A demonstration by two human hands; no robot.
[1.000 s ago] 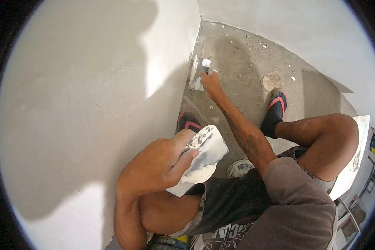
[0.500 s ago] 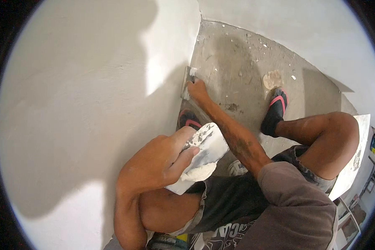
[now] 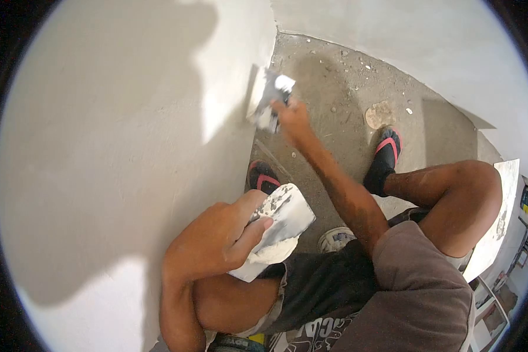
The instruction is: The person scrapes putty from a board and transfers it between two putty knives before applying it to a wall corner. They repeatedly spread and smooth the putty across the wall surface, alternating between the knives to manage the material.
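My left hand [image 3: 217, 234] is closed on a flat metal putty plate [image 3: 296, 214], thumb across its top. White putty [image 3: 276, 251] is heaped along the plate's edge, with dried flecks near the far corner. Farther out, my right hand [image 3: 293, 117] grips a wide putty knife [image 3: 268, 88], its blade smeared with white putty and slightly blurred. The blade's left edge is at the lower part of the left wall [image 3: 141, 129]; whether it touches cannot be told. My fingers partly cover the handle.
The grey floor [image 3: 322, 146] carries loose crumbs and a round pale patch [image 3: 380, 115]. My feet are in sandals [image 3: 388, 144] with pink straps. A second wall [image 3: 422, 35] meets the left one at the corner. A pale board [image 3: 501, 223] leans behind my right knee.
My right hand has lifted the putty knife slightly upward in view, and its blade now turns its broad putty-smeared face toward me. My left hand with the plate has dropped slightly.
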